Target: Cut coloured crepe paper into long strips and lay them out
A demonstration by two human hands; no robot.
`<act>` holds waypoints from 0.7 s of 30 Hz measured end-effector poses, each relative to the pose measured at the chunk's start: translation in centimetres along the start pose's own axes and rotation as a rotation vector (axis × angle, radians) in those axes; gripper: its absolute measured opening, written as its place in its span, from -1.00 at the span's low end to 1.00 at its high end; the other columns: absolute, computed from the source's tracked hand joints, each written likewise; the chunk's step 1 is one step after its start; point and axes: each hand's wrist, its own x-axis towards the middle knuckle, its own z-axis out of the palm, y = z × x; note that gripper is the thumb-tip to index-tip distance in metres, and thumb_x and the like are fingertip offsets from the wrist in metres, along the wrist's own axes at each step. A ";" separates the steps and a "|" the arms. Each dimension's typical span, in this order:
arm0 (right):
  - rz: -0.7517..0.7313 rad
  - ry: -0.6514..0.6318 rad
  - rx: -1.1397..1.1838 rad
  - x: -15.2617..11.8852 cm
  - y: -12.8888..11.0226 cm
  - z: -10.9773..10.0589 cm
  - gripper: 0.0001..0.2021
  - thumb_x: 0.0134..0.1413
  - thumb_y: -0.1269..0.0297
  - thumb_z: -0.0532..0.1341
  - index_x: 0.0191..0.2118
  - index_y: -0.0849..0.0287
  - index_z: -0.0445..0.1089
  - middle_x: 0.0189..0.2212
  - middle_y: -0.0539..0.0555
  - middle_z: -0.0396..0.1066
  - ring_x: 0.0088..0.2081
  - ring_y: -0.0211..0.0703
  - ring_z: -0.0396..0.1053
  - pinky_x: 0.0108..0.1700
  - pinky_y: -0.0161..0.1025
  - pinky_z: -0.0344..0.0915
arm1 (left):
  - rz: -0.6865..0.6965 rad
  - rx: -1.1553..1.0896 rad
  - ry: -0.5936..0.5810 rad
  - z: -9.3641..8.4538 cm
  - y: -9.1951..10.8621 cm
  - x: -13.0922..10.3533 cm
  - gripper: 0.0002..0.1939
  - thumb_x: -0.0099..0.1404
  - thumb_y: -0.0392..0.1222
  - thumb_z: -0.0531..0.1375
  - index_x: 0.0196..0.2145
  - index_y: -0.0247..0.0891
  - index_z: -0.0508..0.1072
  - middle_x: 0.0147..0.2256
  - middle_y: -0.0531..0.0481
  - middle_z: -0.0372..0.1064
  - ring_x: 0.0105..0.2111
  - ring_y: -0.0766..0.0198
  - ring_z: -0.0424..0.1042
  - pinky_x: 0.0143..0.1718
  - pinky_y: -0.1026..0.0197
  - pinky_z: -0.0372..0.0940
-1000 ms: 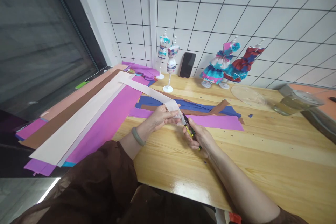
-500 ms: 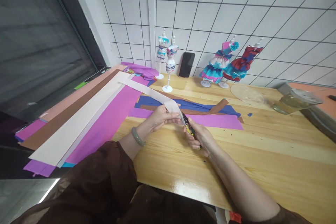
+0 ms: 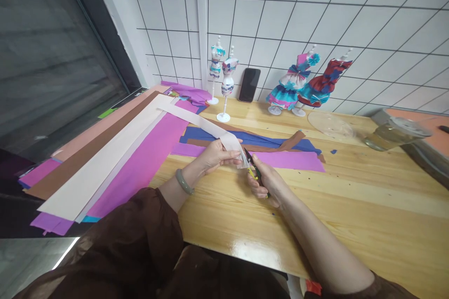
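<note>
Near its lower end, a long white paper strip (image 3: 206,125) is pinched in my left hand (image 3: 218,156). The strip runs back up to the stack of coloured sheets on the left. My right hand (image 3: 264,180) is closed round black-and-yellow scissors (image 3: 255,170), whose blades stand apart beside the end of the strip. Behind my hands lie a blue strip (image 3: 242,138), a brown strip (image 3: 293,142) and a purple strip (image 3: 291,160) on the wooden table (image 3: 315,224).
Long white, brown, pink and purple sheets (image 3: 105,154) are stacked at the left. Against the tiled wall stand small white dress forms (image 3: 228,79), a dark phone (image 3: 249,85) and forms in paper dresses (image 3: 294,81). A glass cup (image 3: 394,133) is at the right.
The scissors' blades have opened wider and come slightly away from the strip. The strip's end now shows more fully, hanging below my left fingers.
</note>
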 end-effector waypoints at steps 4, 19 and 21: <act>-0.073 0.007 0.016 -0.1 0.0 0.2 -0.53 0.01 -0.19 0.04 -0.58 0.15 0.13 -0.86 -0.17 -0.06 -0.82 -0.48 -0.23 -0.78 -0.45 -0.27 | -0.020 0.030 0.006 0.3 0.1 -0.1 -0.49 -0.03 -0.27 0.35 -0.08 -0.31 0.37 -0.28 -0.08 0.44 -0.36 0.29 0.45 -0.30 0.22 0.37; -0.055 -0.007 0.031 0.1 0.2 -0.2 -0.55 0.02 -0.17 0.06 -0.55 0.14 0.06 -0.82 -0.19 -0.04 -0.81 -0.49 -0.23 -0.77 -0.46 -0.28 | -0.043 0.037 0.014 0.6 0.0 -0.2 -0.43 -0.06 -0.27 0.36 -0.05 -0.32 0.36 -0.25 -0.09 0.44 -0.35 0.28 0.45 -0.28 0.21 0.36; -0.063 -0.002 0.030 0.0 0.2 -0.2 -0.57 0.02 -0.16 0.07 -0.52 0.13 0.08 -0.81 -0.19 -0.03 -0.81 -0.48 -0.23 -0.78 -0.47 -0.28 | -0.048 0.035 0.017 0.6 0.0 -0.2 -0.43 -0.06 -0.28 0.36 -0.05 -0.32 0.36 -0.26 -0.08 0.44 -0.34 0.28 0.45 -0.27 0.21 0.36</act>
